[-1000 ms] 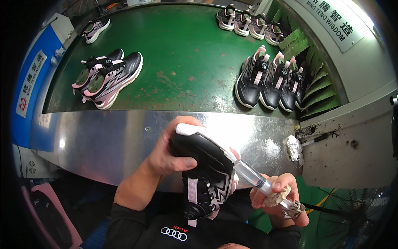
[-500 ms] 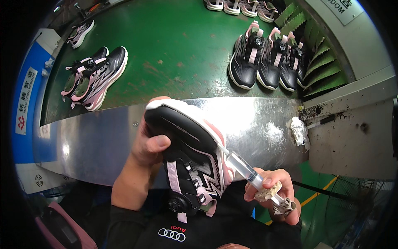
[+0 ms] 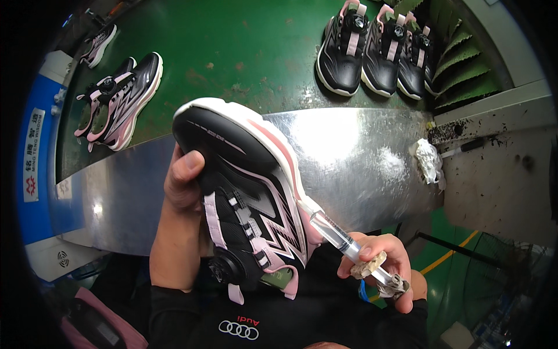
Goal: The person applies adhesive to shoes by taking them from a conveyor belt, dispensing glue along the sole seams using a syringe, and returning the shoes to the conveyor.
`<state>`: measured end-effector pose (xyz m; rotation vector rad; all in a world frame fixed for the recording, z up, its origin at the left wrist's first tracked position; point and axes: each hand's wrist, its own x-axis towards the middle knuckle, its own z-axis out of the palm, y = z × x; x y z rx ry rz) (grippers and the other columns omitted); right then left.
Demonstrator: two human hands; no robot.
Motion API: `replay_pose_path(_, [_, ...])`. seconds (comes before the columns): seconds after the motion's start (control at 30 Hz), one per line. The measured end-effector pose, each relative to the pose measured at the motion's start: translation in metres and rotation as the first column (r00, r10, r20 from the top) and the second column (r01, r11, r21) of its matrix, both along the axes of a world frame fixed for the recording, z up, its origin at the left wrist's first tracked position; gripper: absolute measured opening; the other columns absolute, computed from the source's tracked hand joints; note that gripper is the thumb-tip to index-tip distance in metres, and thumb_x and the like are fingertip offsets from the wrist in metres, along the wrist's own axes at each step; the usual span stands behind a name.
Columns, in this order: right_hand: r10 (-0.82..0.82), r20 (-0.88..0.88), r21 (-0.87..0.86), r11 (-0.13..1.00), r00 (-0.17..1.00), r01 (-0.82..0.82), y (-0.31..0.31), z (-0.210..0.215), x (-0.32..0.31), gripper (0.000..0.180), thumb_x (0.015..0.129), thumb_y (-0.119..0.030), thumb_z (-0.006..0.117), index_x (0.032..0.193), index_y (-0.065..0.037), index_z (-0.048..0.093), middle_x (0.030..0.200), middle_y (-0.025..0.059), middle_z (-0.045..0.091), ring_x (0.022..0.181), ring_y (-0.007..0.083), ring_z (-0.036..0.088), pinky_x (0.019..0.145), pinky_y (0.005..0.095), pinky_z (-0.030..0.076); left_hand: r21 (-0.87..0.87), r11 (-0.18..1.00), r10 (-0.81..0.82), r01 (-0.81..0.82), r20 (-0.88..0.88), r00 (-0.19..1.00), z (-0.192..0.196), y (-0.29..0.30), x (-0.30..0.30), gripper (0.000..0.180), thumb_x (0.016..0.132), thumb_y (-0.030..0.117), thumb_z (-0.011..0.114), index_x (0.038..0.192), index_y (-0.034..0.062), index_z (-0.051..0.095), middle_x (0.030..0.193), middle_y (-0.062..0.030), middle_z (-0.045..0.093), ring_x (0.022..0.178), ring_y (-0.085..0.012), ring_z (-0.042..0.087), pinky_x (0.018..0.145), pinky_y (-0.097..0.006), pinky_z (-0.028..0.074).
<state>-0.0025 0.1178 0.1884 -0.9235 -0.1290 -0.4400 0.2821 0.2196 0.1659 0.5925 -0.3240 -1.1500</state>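
The left hand [image 3: 185,187] is clamped around a black-and-pink shoe [image 3: 250,198], tilted over the steel bench edge [image 3: 360,157]. The right hand [image 3: 381,264] grips a syringe [image 3: 337,235], its tip touching the sole edge. The tip should probably ride that seam steadily, pressed gently.

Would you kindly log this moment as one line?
left hand holds shoe | right hand holds syringe | tip at sole edge | belt behind

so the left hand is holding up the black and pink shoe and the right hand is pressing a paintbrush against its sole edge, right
Not quite. The head view shows the right hand pressing a clear syringe, not a paintbrush, against the sole edge. The left hand does hold up the black and pink shoe.
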Motion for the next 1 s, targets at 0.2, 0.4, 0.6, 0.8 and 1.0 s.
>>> replay_pose_path(0.2, [0.015,-0.044,0.023,1.000,0.999,-0.014,0.009,-0.005,-0.015,0.093,0.061,-0.048,0.083,0.125,0.007,0.044,0.102,0.0169,0.054,0.095,0.0236,0.054,0.079,0.0309,0.042,0.020,1.000,0.000,0.001,-0.048,0.999,-0.006,0.000,0.005,0.055,0.078,0.026,0.063,0.124,-0.0003,0.048,0.114,-0.0146,0.059,0.103,-0.0267,0.059,0.092,-0.039,0.047])
replay_pose_path(0.4, [-0.001,-0.085,-0.047,0.999,0.996,-0.003,0.014,-0.006,-0.028,0.092,0.061,-0.052,0.082,0.124,0.006,0.047,0.101,0.0176,0.060,0.085,0.0192,0.050,0.072,0.0289,0.037,0.044,0.999,0.007,-0.004,-0.068,0.998,-0.010,0.002,0.011,0.052,0.082,0.030,0.059,0.122,-0.0016,0.050,0.114,-0.0158,0.060,0.101,-0.0275,0.060,0.091,-0.040,0.048])
replay_pose_path(0.6, [-0.059,-0.097,-0.102,0.994,0.994,0.049,0.019,-0.010,-0.037,0.091,0.062,-0.056,0.079,0.121,0.006,0.050,0.099,0.0160,0.064,0.078,0.0179,0.049,0.068,0.0287,0.034,0.035,0.999,0.035,-0.034,-0.045,0.998,-0.015,0.004,0.019,0.046,0.085,0.031,0.057,0.118,-0.0014,0.054,0.112,-0.0149,0.062,0.099,-0.0259,0.061,0.089,-0.039,0.049])
replay_pose_path(0.8, [-0.100,-0.081,-0.124,0.988,0.992,0.090,0.021,-0.017,-0.045,0.089,0.062,-0.056,0.079,0.120,0.006,0.051,0.099,0.0160,0.065,0.075,0.0186,0.051,0.066,0.0296,0.034,0.108,0.993,0.061,-0.047,-0.126,0.990,-0.016,-0.002,0.014,0.042,0.085,0.032,0.058,0.114,0.0018,0.057,0.109,-0.0115,0.064,0.098,-0.0234,0.062,0.087,-0.037,0.050])
replay_pose_path(1.0, [-0.133,-0.079,-0.125,0.985,0.988,0.123,0.023,-0.026,-0.052,0.087,0.062,-0.055,0.078,0.119,0.006,0.053,0.098,0.0155,0.065,0.075,0.0193,0.052,0.065,0.0301,0.034,0.148,0.989,0.059,-0.031,-0.190,0.980,-0.009,-0.009,0.008,0.042,0.084,0.034,0.058,0.114,0.0033,0.059,0.109,-0.0118,0.064,0.096,-0.0242,0.063,0.088,-0.037,0.050])
